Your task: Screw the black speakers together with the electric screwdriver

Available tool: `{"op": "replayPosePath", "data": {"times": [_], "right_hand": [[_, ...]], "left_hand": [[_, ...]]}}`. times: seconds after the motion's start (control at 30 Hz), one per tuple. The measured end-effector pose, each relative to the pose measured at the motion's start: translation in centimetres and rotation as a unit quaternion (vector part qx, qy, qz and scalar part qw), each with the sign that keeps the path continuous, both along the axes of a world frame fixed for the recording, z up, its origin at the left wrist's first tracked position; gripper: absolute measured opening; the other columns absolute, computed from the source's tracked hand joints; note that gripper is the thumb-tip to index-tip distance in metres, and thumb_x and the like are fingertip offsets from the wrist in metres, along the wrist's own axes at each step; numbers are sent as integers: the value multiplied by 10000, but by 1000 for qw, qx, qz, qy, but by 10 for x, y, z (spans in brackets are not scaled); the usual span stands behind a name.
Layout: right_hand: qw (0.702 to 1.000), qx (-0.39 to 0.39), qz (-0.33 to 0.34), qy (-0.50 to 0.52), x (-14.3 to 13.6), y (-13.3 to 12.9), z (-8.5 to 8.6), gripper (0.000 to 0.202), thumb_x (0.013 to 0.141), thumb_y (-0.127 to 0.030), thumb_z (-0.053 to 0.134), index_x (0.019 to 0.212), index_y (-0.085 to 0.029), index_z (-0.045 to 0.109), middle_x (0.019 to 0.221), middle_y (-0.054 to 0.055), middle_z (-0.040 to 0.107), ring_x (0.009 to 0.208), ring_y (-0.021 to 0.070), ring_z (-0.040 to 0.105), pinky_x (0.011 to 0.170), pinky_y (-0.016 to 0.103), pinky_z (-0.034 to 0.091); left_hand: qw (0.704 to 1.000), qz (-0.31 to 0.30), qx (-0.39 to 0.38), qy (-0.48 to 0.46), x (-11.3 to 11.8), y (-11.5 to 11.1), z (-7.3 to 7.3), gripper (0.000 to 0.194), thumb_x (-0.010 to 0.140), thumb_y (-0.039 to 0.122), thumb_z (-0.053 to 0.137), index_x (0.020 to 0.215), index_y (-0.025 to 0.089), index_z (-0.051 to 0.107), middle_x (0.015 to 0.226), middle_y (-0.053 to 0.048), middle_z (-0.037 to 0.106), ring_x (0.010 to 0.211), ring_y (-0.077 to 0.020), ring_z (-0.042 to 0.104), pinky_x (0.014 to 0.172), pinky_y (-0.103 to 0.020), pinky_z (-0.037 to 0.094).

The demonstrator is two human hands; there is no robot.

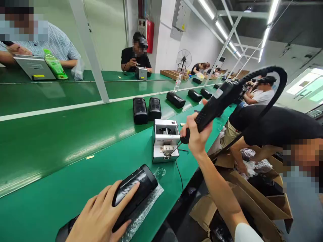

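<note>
My left hand (101, 215) rests on a black cylindrical speaker (137, 188) that lies on a sheet of bubble wrap (148, 205) at the near edge of the green bench (75, 174). My right hand (195, 132) grips the handle of a black electric screwdriver (217, 101), raised and tilted, its tip pointing down toward a small grey screw feeder box (165, 139). A thick black cable (277, 87) arcs from the tool's top.
Two upright black speakers (147, 109) stand beyond the box, with more lying along the green conveyor (50, 97). Other people sit across and to the right. Open cardboard boxes (254, 205) with plastic bags sit below the bench on the right.
</note>
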State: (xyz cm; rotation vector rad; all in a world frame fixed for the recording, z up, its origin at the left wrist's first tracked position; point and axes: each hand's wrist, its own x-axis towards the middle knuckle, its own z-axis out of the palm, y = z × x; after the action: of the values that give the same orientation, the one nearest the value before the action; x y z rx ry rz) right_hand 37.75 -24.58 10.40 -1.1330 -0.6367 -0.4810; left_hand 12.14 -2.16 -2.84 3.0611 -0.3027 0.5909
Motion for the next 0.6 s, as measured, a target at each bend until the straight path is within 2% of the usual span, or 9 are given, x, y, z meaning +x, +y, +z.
{"op": "replayPosePath", "data": {"times": [0.13, 0.2, 0.3, 0.4, 0.5, 0.6], "right_hand": [[999, -32, 0, 5, 5, 21, -15, 311, 953, -335, 807, 1029, -264, 514, 756, -106, 574, 479, 84, 534, 471, 241, 457], [999, -49, 9, 13, 2, 25, -21, 299, 961, -310, 792, 1088, -266, 524, 741, -113, 563, 482, 86, 524, 462, 238, 441], [995, -83, 55, 19, -11, 16, -23, 336, 990, -299, 772, 1219, -263, 529, 667, -133, 527, 426, 102, 475, 429, 251, 433], [988, -94, 112, 44, -38, -2, -15, 377, 1021, -226, 741, 1326, -276, 525, 661, -137, 529, 391, 105, 461, 398, 250, 437], [984, -46, 152, 85, -74, -18, 0, 489, 1022, -153, 715, 1420, -342, 505, 695, -131, 549, 387, 99, 463, 381, 240, 447], [982, -40, 171, 70, -104, -22, 12, 526, 1036, -186, 708, 1460, -412, 494, 693, -117, 567, 395, 115, 468, 406, 278, 484]], "left_hand": [[1000, 15, -23, 3, 4, -6, 7, 898, 986, 446, 587, 1774, 423, 158, 1361, -154, 757, 1081, -397, 787, 820, -583, 699], [999, 19, -28, 1, 7, -11, 5, 913, 993, 518, 611, 1780, 396, 164, 1416, -152, 729, 1162, -406, 763, 902, -611, 688], [999, 20, -32, 13, 14, -21, 1, 900, 1015, 551, 637, 1780, 377, 195, 1546, -150, 652, 1270, -394, 722, 952, -566, 679], [998, 32, -40, 33, 18, -29, -2, 843, 1029, 511, 642, 1766, 387, 253, 1581, -146, 627, 1285, -383, 711, 966, -544, 661], [998, 34, -41, 46, 17, -33, -3, 790, 1051, 503, 616, 1758, 377, 289, 1619, -156, 591, 1340, -390, 675, 1023, -562, 621], [997, 37, -47, 57, 14, -34, -6, 744, 1084, 530, 556, 1760, 381, 282, 1663, -152, 545, 1375, -400, 645, 1043, -566, 591]]}}
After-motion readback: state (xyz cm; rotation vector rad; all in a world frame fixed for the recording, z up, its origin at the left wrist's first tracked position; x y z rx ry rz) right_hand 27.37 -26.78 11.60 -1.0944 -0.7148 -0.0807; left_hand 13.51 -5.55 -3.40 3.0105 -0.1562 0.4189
